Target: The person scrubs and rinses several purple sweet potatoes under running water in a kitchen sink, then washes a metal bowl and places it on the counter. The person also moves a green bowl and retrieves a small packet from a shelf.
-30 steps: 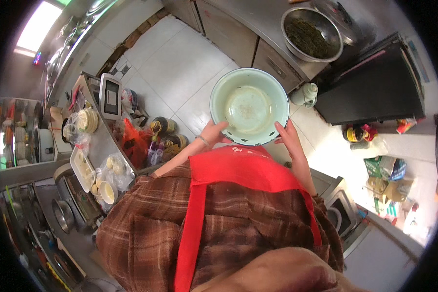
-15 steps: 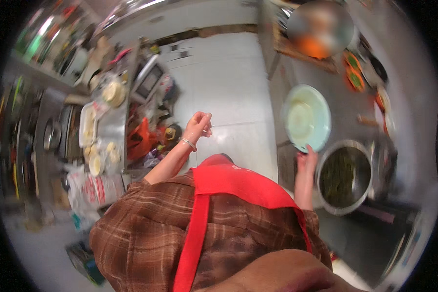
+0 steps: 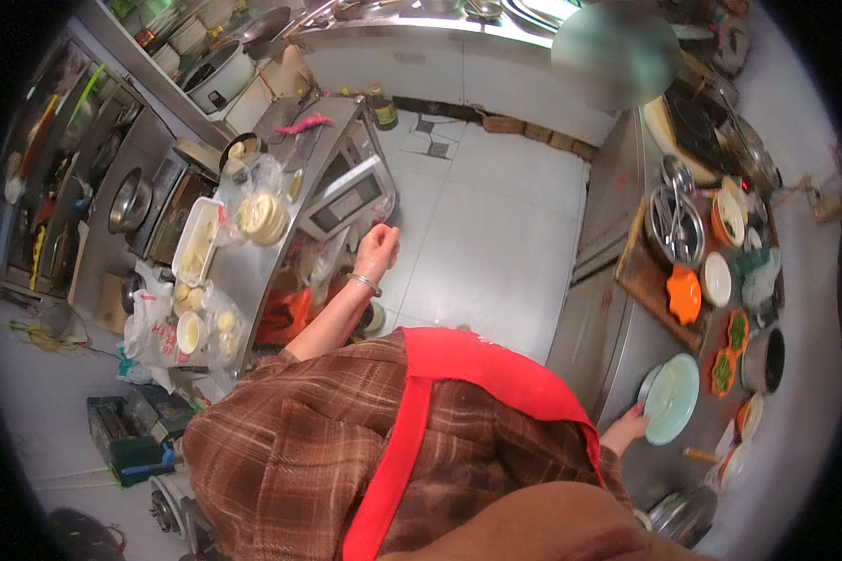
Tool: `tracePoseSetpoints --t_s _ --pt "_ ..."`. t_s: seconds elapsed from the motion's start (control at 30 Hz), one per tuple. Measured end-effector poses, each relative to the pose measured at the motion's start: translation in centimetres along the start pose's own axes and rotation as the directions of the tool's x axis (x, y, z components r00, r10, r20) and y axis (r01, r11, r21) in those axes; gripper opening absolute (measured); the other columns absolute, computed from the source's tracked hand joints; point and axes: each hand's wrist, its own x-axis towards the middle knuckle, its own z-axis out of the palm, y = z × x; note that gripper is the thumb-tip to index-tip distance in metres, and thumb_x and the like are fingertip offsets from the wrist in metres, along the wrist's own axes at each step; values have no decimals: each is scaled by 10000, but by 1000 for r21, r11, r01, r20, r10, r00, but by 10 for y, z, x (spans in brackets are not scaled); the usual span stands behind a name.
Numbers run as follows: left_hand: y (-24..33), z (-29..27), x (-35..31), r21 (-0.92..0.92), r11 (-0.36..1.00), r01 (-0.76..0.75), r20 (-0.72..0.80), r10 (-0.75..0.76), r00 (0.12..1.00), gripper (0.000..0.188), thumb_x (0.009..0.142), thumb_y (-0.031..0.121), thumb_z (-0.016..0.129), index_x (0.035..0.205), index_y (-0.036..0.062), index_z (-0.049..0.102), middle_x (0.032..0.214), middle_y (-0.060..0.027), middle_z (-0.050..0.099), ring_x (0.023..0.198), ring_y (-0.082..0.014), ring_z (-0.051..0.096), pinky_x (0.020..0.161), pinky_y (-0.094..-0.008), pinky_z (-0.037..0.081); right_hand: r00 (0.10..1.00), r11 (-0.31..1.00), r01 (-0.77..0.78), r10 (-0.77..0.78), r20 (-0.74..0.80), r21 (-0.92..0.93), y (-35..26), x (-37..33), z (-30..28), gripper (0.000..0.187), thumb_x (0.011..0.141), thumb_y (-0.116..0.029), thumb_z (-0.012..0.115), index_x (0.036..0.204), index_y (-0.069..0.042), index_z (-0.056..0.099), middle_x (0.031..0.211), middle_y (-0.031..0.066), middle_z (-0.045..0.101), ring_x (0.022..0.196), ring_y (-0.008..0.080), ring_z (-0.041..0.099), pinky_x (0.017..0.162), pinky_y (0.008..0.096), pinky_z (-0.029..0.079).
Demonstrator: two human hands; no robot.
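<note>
My right hand (image 3: 630, 425) holds a pale green bowl (image 3: 674, 397) by its near rim, over the steel counter at the right. A pale yellowish patch shows inside the bowl, though I cannot tell what it is. A curved metal edge shows along the bowl's left side. Out in front of me, above the floor, my left hand (image 3: 378, 251) is curled into a loose fist with nothing visible in it. A bangle (image 3: 365, 283) circles that wrist. The nearest thing to it is a white microwave (image 3: 351, 194) under the left table.
On the right counter, a wooden board (image 3: 647, 271) bears a steel bowl of utensils (image 3: 674, 224) and an orange dish (image 3: 684, 294). Orange dishes of chopped greens (image 3: 723, 371) stand beside it. The left table carries a white tray (image 3: 196, 241) and bagged round pale items (image 3: 261, 217).
My view has turned left, so the right counter sits lower and farther right. The bowl remains in my right hand. My left hand stays curled in front of me.
</note>
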Motion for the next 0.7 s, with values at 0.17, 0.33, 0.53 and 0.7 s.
tracePoseSetpoints --t_s 0.17,0.33,0.53,0.7 --pt "27 38 123 70 995 -68 85 62 994 152 821 178 487 719 76 441 608 19 444 524 -65 434 448 -199 346 874 718 485 -377 307 -499 45 0 19 506 815 -353 471 1085 75 455 1122 190 486 1029 331 448 842 378 372" --pt "55 93 226 395 847 -356 131 331 934 142 734 102 558 717 60 423 613 22 417 569 -66 403 508 -217 362 782 782 -621 623 27 -42 3 -81 171 369 833 -318 449 1022 -7 510 937 132 547 820 198 526 702 280 424" --pt "91 146 357 362 830 -425 204 374 905 187 656 -17 518 628 48 345 592 -5 357 550 -76 357 491 -230 337 555 815 -19 490 672 -579 -2 -146 527 204 825 -209 504 988 -95 550 784 20 582 592 58 505 469 154 365" --pt "175 158 469 390 681 -620 232 579 782 168 598 -64 487 625 35 354 588 -53 340 527 -172 371 472 -263 330 -199 919 361 243 949 -160 -21 -255 822 218 822 -168 487 977 -25 544 832 40 572 718 80 521 618 210 407"
